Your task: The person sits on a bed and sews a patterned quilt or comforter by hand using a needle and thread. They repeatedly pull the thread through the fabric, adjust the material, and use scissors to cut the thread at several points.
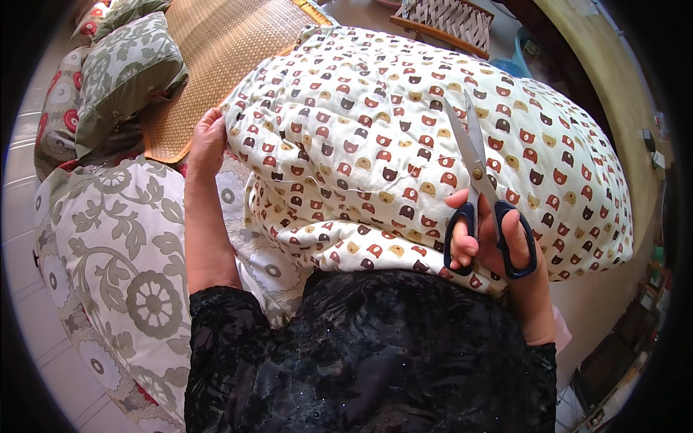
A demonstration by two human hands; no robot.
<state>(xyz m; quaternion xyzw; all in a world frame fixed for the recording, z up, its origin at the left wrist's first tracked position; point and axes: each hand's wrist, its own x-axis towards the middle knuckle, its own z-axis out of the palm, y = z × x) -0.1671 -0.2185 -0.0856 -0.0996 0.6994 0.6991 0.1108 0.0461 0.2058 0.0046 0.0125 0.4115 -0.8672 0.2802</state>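
Note:
Across my lap lies a bulky white quilt (346, 130) printed with red, tan and dark bear heads. At its left edge my left hand (208, 139) pinches the fabric between thumb and fingers. My right hand (490, 238) holds a pair of scissors (476, 172) with dark blue handles, thumb in one loop and fingers in the other. The blades are slightly parted and point away from me, above the quilt. A loose white thread (357, 189) curves over the cloth between my hands.
To the left are a grey-green patterned cushion (127, 76) and a larger floral cushion (119, 249) on a patterned sofa cover (97, 362). A woven mat (216, 59) stretches behind them. Beyond the quilt stand a woven-strap stool (446, 24) and a blue basin (520, 57).

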